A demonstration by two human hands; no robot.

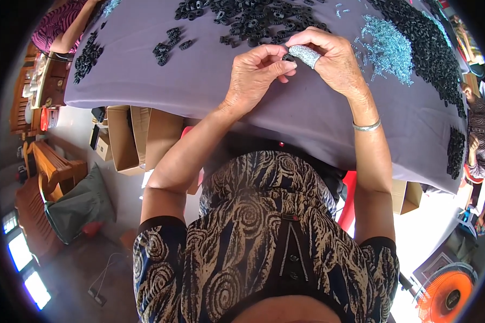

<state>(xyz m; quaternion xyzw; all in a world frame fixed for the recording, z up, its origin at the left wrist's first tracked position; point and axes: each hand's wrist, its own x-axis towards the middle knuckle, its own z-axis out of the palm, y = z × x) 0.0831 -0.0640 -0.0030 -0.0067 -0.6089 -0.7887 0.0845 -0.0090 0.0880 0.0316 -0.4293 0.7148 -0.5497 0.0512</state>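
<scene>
Above the near part of the cloth-covered table, my two hands meet at the fingertips. My left hand [250, 75] is closed in a pinch on a small black plastic piece [289, 57]. My right hand [339, 62] comes in from the other side with its fingers bent and closed at the same piece. A silvery wrap [305, 55] covers one of its fingers. Whatever sits between the right fingertips is too small and hidden to make out. Beyond my hands lies a heap of similar black pieces [264, 19]. To the right is a pile of pale blue, spring-like coils [388, 48].
A long mass of black pieces [436, 59] runs down the table's right side, and smaller clusters [170, 46] lie at left. Cardboard boxes [164, 137] stand below the table edge. Other people sit at the left [59, 29] and right [480, 129]. An orange fan [442, 296] is at lower right.
</scene>
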